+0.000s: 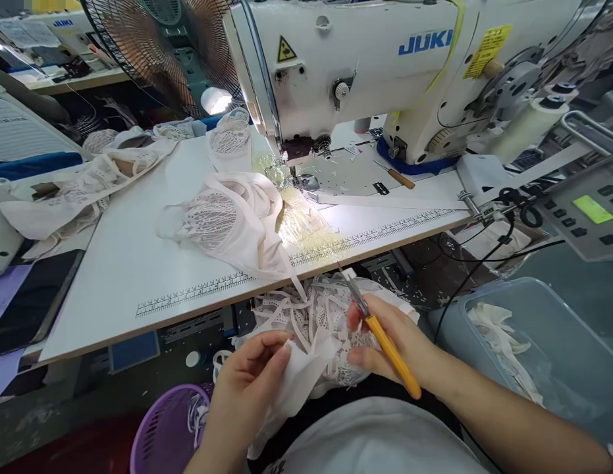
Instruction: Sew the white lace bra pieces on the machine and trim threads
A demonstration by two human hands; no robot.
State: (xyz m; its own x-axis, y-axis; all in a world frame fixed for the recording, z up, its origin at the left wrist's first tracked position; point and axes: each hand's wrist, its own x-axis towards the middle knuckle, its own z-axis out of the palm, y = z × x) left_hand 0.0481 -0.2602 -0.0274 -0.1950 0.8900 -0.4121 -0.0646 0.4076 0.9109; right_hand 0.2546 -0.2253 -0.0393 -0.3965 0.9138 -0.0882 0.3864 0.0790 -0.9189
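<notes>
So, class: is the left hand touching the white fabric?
Touching. The head view shows the left hand pinching a fold of the white fabric between thumb and fingers, with no gap.

A white tabletop stretches across the view, printed ruler markings running along its front edge. At the back stands a big white sewing machine with a blue brand name and yellow warning stickers, its small lamp glowing bright beside the needle area. Behind it on the left, a black wire-guarded fan fills the corner. Over on the right, a grey control panel shows a lit green screen, black cables trailing below it. Down low, a clear plastic bin sits to the right and a purple basket to the left. Another workstation shows far left, cluttered and dim.
</notes>
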